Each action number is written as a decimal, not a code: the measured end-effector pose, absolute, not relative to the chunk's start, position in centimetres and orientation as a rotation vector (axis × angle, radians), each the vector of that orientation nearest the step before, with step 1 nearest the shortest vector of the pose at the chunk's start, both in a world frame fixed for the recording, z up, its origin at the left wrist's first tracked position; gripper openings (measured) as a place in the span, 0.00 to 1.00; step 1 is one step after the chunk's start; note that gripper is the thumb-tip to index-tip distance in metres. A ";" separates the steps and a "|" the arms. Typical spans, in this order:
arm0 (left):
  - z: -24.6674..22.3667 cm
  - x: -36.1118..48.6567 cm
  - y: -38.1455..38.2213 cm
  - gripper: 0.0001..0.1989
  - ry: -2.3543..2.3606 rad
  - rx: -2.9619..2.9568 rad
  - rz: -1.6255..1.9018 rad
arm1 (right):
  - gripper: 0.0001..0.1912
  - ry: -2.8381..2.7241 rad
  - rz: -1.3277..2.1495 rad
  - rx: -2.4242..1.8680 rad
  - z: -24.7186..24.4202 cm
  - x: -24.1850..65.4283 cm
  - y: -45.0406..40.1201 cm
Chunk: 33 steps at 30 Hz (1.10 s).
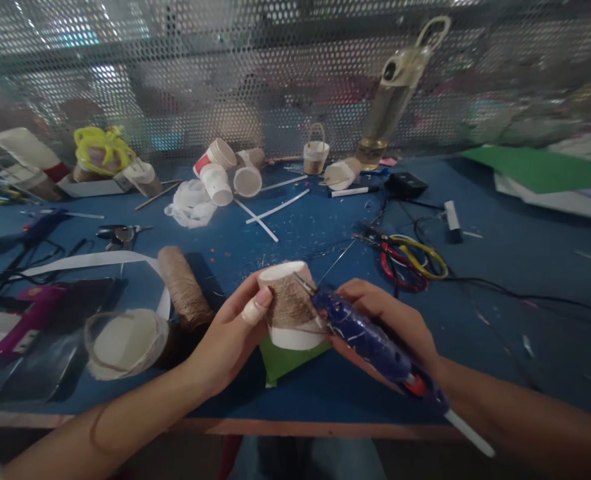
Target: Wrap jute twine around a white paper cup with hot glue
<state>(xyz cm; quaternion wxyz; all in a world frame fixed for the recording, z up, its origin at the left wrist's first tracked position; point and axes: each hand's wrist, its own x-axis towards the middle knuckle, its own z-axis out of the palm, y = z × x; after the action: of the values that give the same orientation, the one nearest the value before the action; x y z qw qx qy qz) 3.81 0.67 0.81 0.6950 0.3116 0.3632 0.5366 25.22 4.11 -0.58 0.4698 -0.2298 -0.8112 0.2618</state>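
Left hand (232, 340) grips the twine-wrapped cup (291, 303), right hand (400, 320) beside it gripping a glue gun (370, 340).

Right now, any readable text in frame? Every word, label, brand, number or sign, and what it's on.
None legible.
Magenta glue gun: faint pale marks, too blurred to read.
Blue glue gun in the right hand: no lettering I can make out.
Bottle: nothing readable.

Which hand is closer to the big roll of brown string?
Left. The left hand is just right of the roll of brown string, holding a cup; the right hand, with the blue glue gun, is farther right.
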 end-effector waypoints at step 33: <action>0.6 2.5 1.0 0.13 1.067 0.923 1.156 | 0.08 -1.784 0.921 -0.901 0.9 25.8 3.6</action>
<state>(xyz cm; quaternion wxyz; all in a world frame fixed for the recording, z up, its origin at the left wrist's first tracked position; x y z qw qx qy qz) 2.47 0.96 0.62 0.6122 0.3999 0.4626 0.5013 25.76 3.56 0.91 0.4535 -0.3649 -0.7225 0.3730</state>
